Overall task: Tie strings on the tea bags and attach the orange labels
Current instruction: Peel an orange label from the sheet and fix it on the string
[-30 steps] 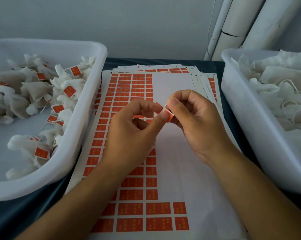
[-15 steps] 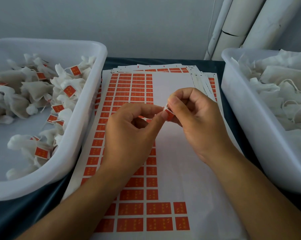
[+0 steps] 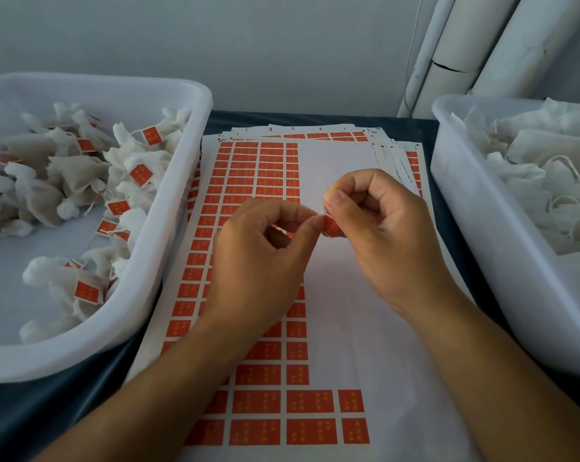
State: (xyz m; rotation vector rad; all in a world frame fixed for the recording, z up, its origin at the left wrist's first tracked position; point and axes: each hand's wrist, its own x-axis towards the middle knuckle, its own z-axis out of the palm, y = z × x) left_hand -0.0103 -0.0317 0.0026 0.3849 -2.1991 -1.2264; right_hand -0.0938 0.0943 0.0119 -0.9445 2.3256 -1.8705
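Observation:
My left hand (image 3: 262, 261) and my right hand (image 3: 382, 235) meet above the sticker sheet (image 3: 348, 328). Between their thumbs and forefingers they pinch one small orange label (image 3: 330, 225), folded, with a white bit showing at its top edge. The sheet carries rows of orange labels (image 3: 258, 181) on its left part and a bare white area on its right. Finished tea bags with orange labels (image 3: 138, 175) fill the left bin. Unlabelled white tea bags with loose strings (image 3: 548, 181) lie in the right bin. No tea bag is visible in my hands.
The left white bin (image 3: 182, 181) and the right white bin (image 3: 465, 228) flank the sheet on a dark tablecloth (image 3: 58, 405). More label sheets (image 3: 398, 148) are stacked under the top one. White pipes (image 3: 482, 45) stand at the back right against the wall.
Both hands stayed together on the label and shifted slightly to the right. The fingers worked the label, which now shows lower under my right thumb.

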